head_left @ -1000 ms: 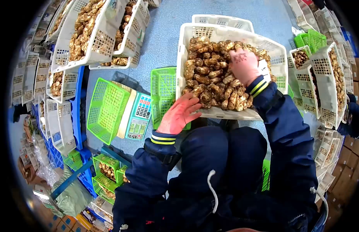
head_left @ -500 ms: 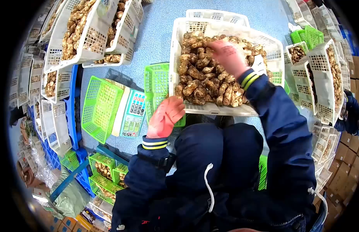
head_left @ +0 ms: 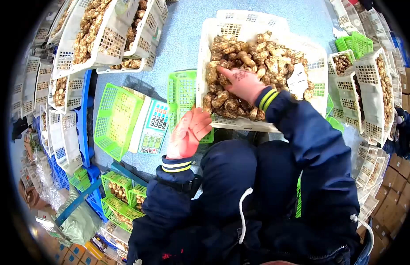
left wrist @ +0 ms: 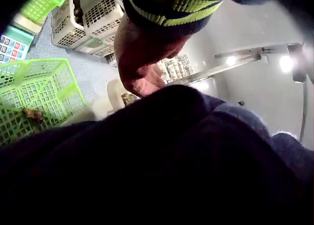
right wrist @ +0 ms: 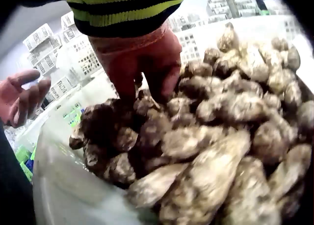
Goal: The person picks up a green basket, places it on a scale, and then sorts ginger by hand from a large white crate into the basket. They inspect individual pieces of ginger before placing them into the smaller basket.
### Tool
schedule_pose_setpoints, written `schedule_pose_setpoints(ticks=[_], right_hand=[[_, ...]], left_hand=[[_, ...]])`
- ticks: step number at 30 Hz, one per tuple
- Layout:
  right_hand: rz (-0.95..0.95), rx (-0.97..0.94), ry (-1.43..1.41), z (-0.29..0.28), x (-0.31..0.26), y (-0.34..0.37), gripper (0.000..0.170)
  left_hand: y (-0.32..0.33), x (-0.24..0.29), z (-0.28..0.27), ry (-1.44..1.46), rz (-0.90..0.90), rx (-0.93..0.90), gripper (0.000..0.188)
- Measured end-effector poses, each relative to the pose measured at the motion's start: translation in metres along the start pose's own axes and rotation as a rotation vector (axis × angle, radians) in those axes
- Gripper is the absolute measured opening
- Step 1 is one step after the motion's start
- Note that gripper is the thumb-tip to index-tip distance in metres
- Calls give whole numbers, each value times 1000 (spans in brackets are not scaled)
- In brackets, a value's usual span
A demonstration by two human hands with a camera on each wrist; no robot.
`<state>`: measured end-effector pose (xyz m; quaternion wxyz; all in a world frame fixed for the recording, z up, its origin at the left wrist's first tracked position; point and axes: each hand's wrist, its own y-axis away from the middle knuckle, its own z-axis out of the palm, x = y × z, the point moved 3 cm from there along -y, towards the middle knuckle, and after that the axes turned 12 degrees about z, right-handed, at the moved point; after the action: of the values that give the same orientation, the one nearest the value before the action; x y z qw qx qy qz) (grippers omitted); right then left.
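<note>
A white plastic crate [head_left: 204, 48] holds a heap of brown-and-white mushrooms [head_left: 275, 62]. My right hand [head_left: 245, 85] reaches over the crate's left half, index finger stretched out and fingertips down among the mushrooms. In the right wrist view, the thumb and fingers of the right hand [right wrist: 140, 63] point straight down into the pile; their tips are partly hidden. My left hand [head_left: 188, 132] hovers by the crate's near left corner, fingers loosely bent and holding nothing. A paper slip [head_left: 297, 81] lies on the mushrooms at the right.
Left of the crate stands a green basket [head_left: 180, 84]; the left wrist view shows a small brown piece [left wrist: 33, 114] in it. Beyond are a scale [head_left: 154, 121] and another green basket [head_left: 118, 119]. Stacked white crates [head_left: 108, 44] of mushrooms flank both sides.
My right hand has moved left and nearer across the heap, from its right side to the left half. My left hand has drawn slightly back and its spread fingers have bent loosely.
</note>
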<state>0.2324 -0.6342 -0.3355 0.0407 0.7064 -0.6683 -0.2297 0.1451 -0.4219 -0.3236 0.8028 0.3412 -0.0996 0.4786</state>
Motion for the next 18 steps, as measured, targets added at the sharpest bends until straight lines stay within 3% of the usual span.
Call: schedule_pose_setpoints(ticks=[1, 5, 6, 8, 10, 11, 12, 14, 16, 18], right_hand=[[-7, -5, -158, 25, 10, -8, 65], [157, -121, 7, -6, 14, -5, 58], [135, 17, 11, -9, 25, -9, 54], [187, -5, -591, -25, 60, -10, 47], [72, -13, -719, -34, 82, -11, 40], [198, -53, -529, -46, 81, -2, 37], [95, 181, -387, -38, 87, -4, 34], [201, 224, -283, -31, 84, -7, 31], [169, 94, -433, -28, 56, -14, 30], [44, 242, -155, -22, 18, -15, 35]], left_hand=[[1, 1, 3, -1, 2, 0, 40], [6, 11, -3, -37, 13, 19, 39], [6, 12, -7, -33, 10, 15, 39], [5, 13, -14, 21, 22, 6, 38], [2, 10, -17, 14, 23, -10, 37], [-1, 8, -12, 61, 3, -48, 37], [-2, 8, -8, 107, -14, -82, 37], [2, 2, -4, 4, 7, 2, 38], [1, -1, -1, 0, 2, 29, 37], [0, -4, 1, -11, -10, 36, 38]])
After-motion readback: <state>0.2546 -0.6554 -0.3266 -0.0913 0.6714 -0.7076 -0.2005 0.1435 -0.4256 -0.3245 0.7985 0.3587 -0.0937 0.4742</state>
